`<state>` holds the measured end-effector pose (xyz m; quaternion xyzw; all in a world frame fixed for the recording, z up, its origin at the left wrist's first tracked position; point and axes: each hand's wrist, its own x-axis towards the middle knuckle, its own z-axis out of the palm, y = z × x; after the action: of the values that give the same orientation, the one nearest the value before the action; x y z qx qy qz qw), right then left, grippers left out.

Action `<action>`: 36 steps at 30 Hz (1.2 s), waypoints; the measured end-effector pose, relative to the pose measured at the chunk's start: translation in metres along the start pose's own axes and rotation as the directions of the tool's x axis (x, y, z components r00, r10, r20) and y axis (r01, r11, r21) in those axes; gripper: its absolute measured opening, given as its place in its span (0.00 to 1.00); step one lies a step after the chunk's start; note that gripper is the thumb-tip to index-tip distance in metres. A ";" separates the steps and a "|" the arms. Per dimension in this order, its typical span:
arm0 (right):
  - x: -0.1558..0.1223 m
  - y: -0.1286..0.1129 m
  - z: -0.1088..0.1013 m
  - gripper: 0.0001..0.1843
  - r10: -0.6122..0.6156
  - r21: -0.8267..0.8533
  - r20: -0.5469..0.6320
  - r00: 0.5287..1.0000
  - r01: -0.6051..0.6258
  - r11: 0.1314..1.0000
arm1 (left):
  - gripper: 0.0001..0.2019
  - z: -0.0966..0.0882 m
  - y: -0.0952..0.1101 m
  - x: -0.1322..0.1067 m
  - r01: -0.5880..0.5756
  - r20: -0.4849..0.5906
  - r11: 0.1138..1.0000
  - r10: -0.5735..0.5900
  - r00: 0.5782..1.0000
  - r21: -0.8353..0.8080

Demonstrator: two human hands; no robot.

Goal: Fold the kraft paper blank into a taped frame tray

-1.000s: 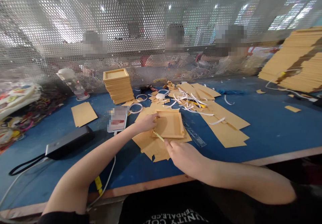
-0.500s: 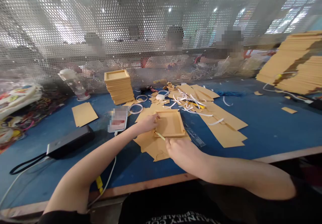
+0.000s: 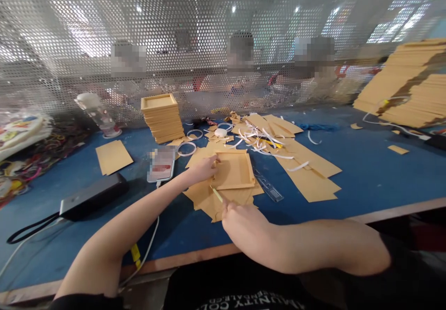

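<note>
A shallow cardboard tray (image 3: 234, 173) with folded, raised edges lies on flat cardboard sheets (image 3: 202, 197) in front of me. My left hand (image 3: 208, 167) is closed on the tray's left edge, its fingertips bent over the side wall. In my right hand (image 3: 240, 217) is a slim, pale yellow-green pen-like tool (image 3: 217, 194). Its tip points to the far left, just off the tray's near left corner. What kind of tip it has is too small to tell. A clear ruler (image 3: 270, 187) rests on the table to the right of the tray.
A stack of finished-looking trays (image 3: 163, 122) stands behind, left of centre. Paper strips (image 3: 265, 145) and cardboard sheets (image 3: 308, 180) litter the right side. A phone (image 3: 163, 166), a black case (image 3: 94, 196) and a bottle (image 3: 97, 115) are left. A perforated screen (image 3: 209, 17) closes off the back.
My right hand has drawn the tool toward me and left, away from the tray's near edge. My left hand stays on the tray. The camera view has shifted slightly.
</note>
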<state>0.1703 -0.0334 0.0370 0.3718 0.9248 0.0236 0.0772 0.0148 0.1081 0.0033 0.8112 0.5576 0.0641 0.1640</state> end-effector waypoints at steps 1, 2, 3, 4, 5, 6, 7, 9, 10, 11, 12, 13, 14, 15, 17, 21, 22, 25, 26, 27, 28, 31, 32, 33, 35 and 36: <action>-0.003 0.001 -0.001 0.18 0.001 0.000 0.019 1.000 -0.001 1.000 | 0.17 0.000 0.000 0.000 0.000 -0.002 1.000 0.000 1.000 0.005; -0.005 0.003 -0.001 0.20 0.001 0.005 0.021 1.000 -0.001 1.000 | 0.18 0.000 0.000 0.000 0.000 -0.003 1.000 0.000 1.000 0.011; -0.008 0.006 -0.001 0.21 0.001 0.014 0.006 1.000 -0.001 1.000 | 0.18 0.000 0.000 0.000 0.001 -0.004 1.000 0.000 1.000 0.016; -0.010 0.010 -0.001 0.22 -0.003 0.027 -0.023 1.000 0.004 1.000 | 0.19 -0.001 0.000 0.000 0.002 -0.005 1.000 -0.002 1.000 0.021; -0.013 0.016 -0.002 0.23 -0.008 0.044 -0.055 0.998 0.011 0.999 | 0.20 -0.002 -0.001 0.000 0.005 -0.008 1.000 -0.005 1.000 0.026; -0.017 0.022 -0.003 0.25 -0.015 0.060 -0.077 0.997 0.020 0.998 | 0.21 -0.003 -0.001 -0.001 0.008 -0.012 1.000 -0.007 1.000 0.030; -0.020 0.030 -0.007 0.25 -0.022 0.082 -0.091 0.996 0.030 0.996 | 0.22 -0.004 -0.002 -0.001 0.009 -0.018 0.999 -0.009 1.000 0.033; -0.028 0.049 -0.019 0.25 0.014 0.137 -0.094 0.995 -0.001 0.991 | 0.25 -0.008 -0.003 -0.002 0.006 -0.029 0.999 -0.005 1.000 0.038; -0.031 0.060 -0.026 0.22 0.061 0.180 -0.116 0.991 -0.039 0.983 | 0.26 -0.010 -0.003 -0.002 0.002 -0.035 0.999 0.000 0.999 0.040; -0.033 0.072 -0.032 0.20 0.123 0.231 -0.129 0.984 -0.091 0.969 | 0.27 -0.012 -0.004 -0.002 -0.003 -0.039 0.999 0.005 0.999 0.043; -0.034 0.085 -0.038 0.19 0.209 0.287 -0.129 0.969 -0.165 0.943 | 0.27 -0.014 -0.005 -0.002 -0.007 -0.041 0.999 0.008 0.999 0.046; -0.032 0.097 -0.042 0.19 0.292 0.343 -0.113 0.950 -0.239 0.909 | 0.27 -0.016 -0.005 -0.002 -0.009 -0.041 0.999 0.011 0.999 0.051; -0.029 0.109 -0.043 0.19 0.359 0.373 -0.092 0.929 -0.303 0.877 | 0.27 -0.018 -0.006 -0.002 -0.011 -0.042 0.998 0.013 0.999 0.057; -0.023 0.121 -0.042 0.19 0.407 0.374 -0.094 0.908 -0.347 0.860 | 0.27 -0.019 -0.007 -0.002 -0.013 -0.043 0.998 0.016 0.999 0.066; -0.007 0.143 -0.031 0.18 0.494 0.316 -0.129 0.860 -0.437 0.842 | 0.26 -0.021 -0.009 -0.001 -0.016 -0.046 0.996 0.021 0.999 0.090; 0.026 0.169 0.002 0.16 0.561 0.230 -0.083 0.823 -0.532 0.815 | 0.19 -0.021 -0.011 0.001 -0.034 -0.056 0.988 0.043 0.997 0.150; 0.031 0.173 0.009 0.16 0.572 0.222 -0.077 0.817 -0.545 0.808 | 0.18 -0.020 -0.011 0.002 -0.039 -0.061 0.985 0.049 0.997 0.167; 0.039 0.177 0.023 0.16 0.572 0.213 -0.072 0.817 -0.548 0.809 | 0.14 -0.016 -0.008 0.002 -0.054 -0.075 0.971 0.073 0.995 0.231; 0.040 0.177 0.026 0.15 0.567 0.211 -0.073 0.821 -0.543 0.813 | 0.14 -0.014 -0.007 0.002 -0.062 -0.076 0.965 0.084 0.994 0.256; 0.041 0.178 0.028 0.15 0.561 0.209 -0.073 0.825 -0.537 0.817 | 0.14 -0.012 -0.006 0.002 -0.071 -0.075 0.957 0.096 0.993 0.283; 0.041 0.177 0.030 0.14 0.555 0.206 -0.072 0.828 -0.533 0.821 | 0.14 -0.011 -0.004 0.001 -0.081 -0.073 0.947 0.109 0.991 0.310; 0.043 0.176 0.036 0.13 0.547 0.195 -0.066 0.834 -0.527 0.827 | 0.14 -0.008 0.000 -0.002 -0.105 -0.059 0.914 0.139 0.989 0.391; 0.044 0.175 0.038 0.13 0.547 0.191 -0.067 0.834 -0.528 0.828 | 0.14 -0.007 0.001 -0.003 -0.114 -0.052 0.902 0.148 0.988 0.416; 0.044 0.174 0.039 0.13 0.550 0.186 -0.071 0.832 -0.530 0.827 | 0.13 -0.007 0.003 -0.004 -0.123 -0.043 0.890 0.158 0.986 0.440; 0.044 0.171 0.038 0.13 0.556 0.176 -0.086 0.826 -0.537 0.825 | 0.13 -0.005 0.006 -0.006 -0.142 -0.027 0.866 0.177 0.984 0.480; 0.044 0.168 0.037 0.14 0.559 0.171 -0.096 0.824 -0.540 0.824 | 0.13 -0.004 0.008 -0.007 -0.149 -0.020 0.855 0.183 0.983 0.497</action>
<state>0.2599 0.1180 0.0116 0.6245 0.7806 0.0079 -0.0244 0.0175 0.0997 0.0105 0.8686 0.4884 -0.0394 -0.0733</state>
